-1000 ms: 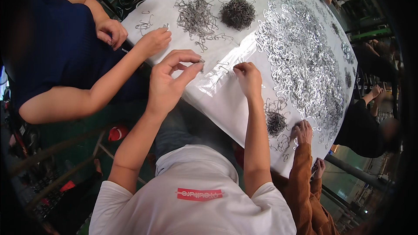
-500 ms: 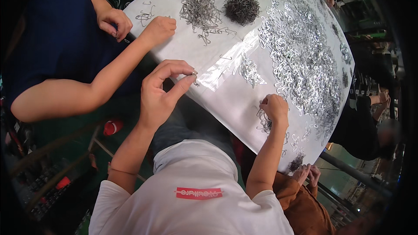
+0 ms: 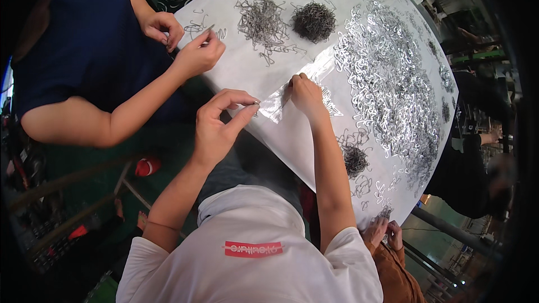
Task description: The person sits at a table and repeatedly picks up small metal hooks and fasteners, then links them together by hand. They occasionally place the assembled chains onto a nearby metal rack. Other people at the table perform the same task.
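Note:
My left hand point(image 3: 218, 126) hovers over the near edge of the white-covered table point(image 3: 295, 143), thumb and forefinger pinched on a small metal hook point(image 3: 256, 103). My right hand point(image 3: 309, 98) reaches to the glossy clear strip point(image 3: 273, 108) on the table, its fingers closed and pointing down. Whatever those fingers hold is hidden. Beside this hand lie several shiny bent wire hooks point(image 3: 332, 102), partly covered by it. Nearer me on the right sits a dark heap of hooks point(image 3: 355, 161) with loose ones around it.
A wide pile of shiny hooks point(image 3: 387, 78) covers the table's right side. Farther off are a dark round heap point(image 3: 314, 21) and a looser pile point(image 3: 261, 19). At left, a co-worker's hand point(image 3: 205, 53) holds a thin metal piece; another person's hands point(image 3: 377, 231) rest at the lower right edge.
My right hand has moved left and away from me, from the dark heap to the glossy strip, uncovering that heap. My left hand keeps its pinch and shifts slightly right and nearer.

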{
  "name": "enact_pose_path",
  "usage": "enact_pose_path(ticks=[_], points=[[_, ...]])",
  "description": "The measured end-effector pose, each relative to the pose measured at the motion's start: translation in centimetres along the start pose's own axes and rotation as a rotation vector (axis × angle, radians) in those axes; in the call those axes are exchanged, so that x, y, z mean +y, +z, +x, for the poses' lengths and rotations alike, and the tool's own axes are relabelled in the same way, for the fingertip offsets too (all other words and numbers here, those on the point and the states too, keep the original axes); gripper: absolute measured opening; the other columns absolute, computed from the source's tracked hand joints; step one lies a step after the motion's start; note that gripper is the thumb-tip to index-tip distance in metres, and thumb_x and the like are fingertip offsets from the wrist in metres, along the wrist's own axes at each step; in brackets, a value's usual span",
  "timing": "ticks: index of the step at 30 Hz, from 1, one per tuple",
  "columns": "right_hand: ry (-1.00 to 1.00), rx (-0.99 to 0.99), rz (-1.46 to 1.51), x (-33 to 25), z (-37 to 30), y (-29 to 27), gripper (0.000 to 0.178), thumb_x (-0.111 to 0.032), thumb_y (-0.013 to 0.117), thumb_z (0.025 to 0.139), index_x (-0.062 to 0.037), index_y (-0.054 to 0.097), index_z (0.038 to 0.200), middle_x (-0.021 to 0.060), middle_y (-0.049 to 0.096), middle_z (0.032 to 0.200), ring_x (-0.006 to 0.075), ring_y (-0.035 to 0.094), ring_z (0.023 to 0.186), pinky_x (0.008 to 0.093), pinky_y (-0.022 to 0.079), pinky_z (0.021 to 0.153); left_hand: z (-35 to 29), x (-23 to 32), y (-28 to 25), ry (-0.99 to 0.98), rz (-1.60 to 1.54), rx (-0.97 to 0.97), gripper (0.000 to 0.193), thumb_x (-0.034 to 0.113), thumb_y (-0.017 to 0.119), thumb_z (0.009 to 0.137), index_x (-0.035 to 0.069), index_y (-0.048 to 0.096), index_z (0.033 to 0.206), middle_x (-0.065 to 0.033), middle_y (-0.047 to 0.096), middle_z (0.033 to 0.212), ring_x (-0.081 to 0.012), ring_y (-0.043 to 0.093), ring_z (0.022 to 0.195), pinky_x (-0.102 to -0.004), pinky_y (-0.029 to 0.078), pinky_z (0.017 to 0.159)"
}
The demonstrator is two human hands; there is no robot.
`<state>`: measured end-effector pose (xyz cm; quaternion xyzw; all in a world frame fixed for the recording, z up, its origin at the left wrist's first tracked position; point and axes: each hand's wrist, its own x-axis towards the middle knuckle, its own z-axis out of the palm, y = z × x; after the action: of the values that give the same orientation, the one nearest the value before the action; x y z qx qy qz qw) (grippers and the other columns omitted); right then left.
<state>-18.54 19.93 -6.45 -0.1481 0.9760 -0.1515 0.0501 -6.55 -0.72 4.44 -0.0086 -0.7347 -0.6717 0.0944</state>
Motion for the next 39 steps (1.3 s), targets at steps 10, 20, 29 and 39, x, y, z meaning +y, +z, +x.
enact_pose_path(ticks=[10, 20, 29, 39], points=[[0.168, 0.128, 1.552, -8.7, -9.3, -10.8, 0.011, -0.01, 0.063, 0.089, -0.0001, 0.061, 0.093, 0.0052, 0.061, 0.081, 0.0095, 0.053, 0.067, 0.0233, 0.041, 0.061, 1.0, 0.4, 2.2, 0.089, 0.074, -0.055, 0.014, 0.003, 0.071, 0.079, 0.005, 0.07, 0.093, -0.0039, 0.07, 0.084, -0.0136, 0.064, 0.076, -0.0278, 0.046, 0.07], [0.219, 0.157, 1.655, -8.1, -8.9, -11.1, 0.007, -0.008, 0.065, 0.089, -0.0025, 0.062, 0.092, -0.0015, 0.056, 0.084, 0.0083, 0.052, 0.083, 0.022, 0.04, 0.076, 1.8, 1.3, 4.1, 0.144, 0.076, -0.092, 0.018, -0.001, 0.069, 0.079, 0.005, 0.07, 0.096, -0.0059, 0.07, 0.085, -0.0146, 0.063, 0.076, -0.0273, 0.049, 0.069], [0.093, 0.298, 1.525, -5.7, -8.8, -11.2, 0.002, -0.004, 0.063, 0.089, -0.0039, 0.062, 0.09, -0.0015, 0.055, 0.094, 0.0095, 0.051, 0.091, 0.0258, 0.04, 0.086, 2.7, 0.7, 6.3, 0.179, 0.054, -0.152, 0.026, -0.004, 0.069, 0.078, 0.004, 0.067, 0.103, -0.0079, 0.066, 0.087, -0.0148, 0.065, 0.077, -0.027, 0.051, 0.07], [0.078, 0.381, 1.493, -3.9, -9.0, -11.9, 0.005, 0.0, 0.062, 0.087, -0.0026, 0.062, 0.091, -0.0003, 0.052, 0.097, 0.0086, 0.05, 0.089, 0.0233, 0.04, 0.081, 3.4, 0.2, 8.5, 0.222, 0.017, -0.196, 0.03, -0.004, 0.067, 0.08, 0.003, 0.063, 0.109, -0.0087, 0.066, 0.091, -0.0186, 0.065, 0.081, -0.03, 0.051, 0.072]])
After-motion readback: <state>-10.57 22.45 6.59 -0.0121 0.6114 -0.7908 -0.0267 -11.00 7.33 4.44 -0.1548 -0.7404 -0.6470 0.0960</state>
